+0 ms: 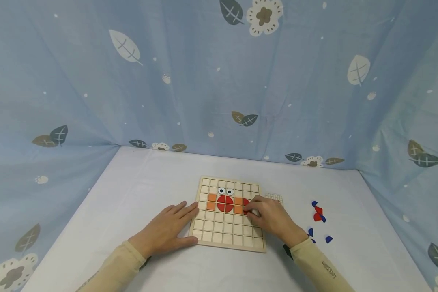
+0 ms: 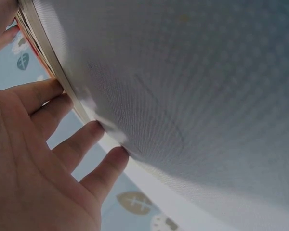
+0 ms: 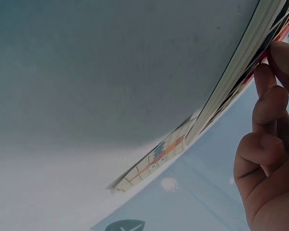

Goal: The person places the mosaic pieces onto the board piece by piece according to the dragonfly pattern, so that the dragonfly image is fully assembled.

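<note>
A wooden grid board lies on the white table. In its upper half are two round eye pieces, a red disc of quarter pieces and orange squares on both sides of the disc. My left hand rests flat, its spread fingertips touching the board's left edge. At the right side of the grid, my right hand pinches a red piece between thumb and index finger. More red shows beside those fingertips; the hand hides part of the board there.
A small pattern card lies just right of the board, partly behind the right hand. Farther right are loose red pieces and several blue pieces. A blue patterned curtain hangs behind the table.
</note>
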`<state>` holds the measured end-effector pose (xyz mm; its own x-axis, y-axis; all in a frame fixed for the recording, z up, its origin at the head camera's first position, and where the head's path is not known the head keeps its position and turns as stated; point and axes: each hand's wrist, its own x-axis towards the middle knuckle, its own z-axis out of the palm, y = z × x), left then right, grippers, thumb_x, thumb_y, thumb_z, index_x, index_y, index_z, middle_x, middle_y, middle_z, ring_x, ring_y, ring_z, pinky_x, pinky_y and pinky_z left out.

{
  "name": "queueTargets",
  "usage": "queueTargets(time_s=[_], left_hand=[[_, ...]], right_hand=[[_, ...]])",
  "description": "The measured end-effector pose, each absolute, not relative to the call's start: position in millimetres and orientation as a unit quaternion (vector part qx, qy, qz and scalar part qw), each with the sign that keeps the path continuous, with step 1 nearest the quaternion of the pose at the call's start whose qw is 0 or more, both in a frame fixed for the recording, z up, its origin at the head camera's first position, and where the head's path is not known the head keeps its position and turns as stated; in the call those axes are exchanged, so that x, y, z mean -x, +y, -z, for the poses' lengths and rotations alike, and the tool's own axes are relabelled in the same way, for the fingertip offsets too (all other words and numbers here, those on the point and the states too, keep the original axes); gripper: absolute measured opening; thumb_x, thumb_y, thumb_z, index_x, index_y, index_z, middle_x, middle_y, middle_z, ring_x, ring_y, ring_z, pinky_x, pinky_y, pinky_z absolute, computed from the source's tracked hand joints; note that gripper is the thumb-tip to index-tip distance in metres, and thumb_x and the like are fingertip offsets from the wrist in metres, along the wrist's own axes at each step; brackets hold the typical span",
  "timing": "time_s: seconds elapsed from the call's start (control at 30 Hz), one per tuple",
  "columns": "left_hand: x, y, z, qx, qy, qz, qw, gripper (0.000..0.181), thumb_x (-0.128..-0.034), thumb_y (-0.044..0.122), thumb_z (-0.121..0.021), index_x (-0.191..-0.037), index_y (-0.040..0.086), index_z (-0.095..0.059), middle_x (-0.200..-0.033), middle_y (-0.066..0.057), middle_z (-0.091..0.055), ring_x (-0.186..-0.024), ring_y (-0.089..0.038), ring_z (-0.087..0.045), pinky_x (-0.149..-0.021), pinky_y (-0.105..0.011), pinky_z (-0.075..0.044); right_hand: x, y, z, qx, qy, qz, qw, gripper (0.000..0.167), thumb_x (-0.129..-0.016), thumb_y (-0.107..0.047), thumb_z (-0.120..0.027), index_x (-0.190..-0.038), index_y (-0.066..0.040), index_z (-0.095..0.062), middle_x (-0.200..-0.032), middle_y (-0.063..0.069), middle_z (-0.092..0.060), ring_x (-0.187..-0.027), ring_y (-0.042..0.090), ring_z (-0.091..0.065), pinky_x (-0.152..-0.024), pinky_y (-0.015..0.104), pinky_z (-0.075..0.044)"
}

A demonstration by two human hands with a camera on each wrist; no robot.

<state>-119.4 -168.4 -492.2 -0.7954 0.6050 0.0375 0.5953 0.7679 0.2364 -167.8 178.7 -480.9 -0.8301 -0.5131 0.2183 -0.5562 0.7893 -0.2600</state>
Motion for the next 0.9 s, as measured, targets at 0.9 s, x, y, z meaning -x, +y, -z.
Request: queueTargets(time_s=[0.9], left_hand=[[119, -167, 490, -0.313, 0.941, -0.124, 0.029, 0.086, -0.0947, 0.068, -0.053, -0.156, 0.009, -0.040, -0.163, -0.004, -0.035, -0.148, -0.036, -0.033, -0.117, -0.054, -0.031]], right_hand=[[143, 276, 444, -0.199, -0.921, -0.191, 0.274, 0.047, -0.081, -0.007, -0.084, -0.125, -0.014, -0.070, -0.107, -0.001, -0.067, -0.067, 0.006, -0.048, -0.046, 0.019, -0.036]])
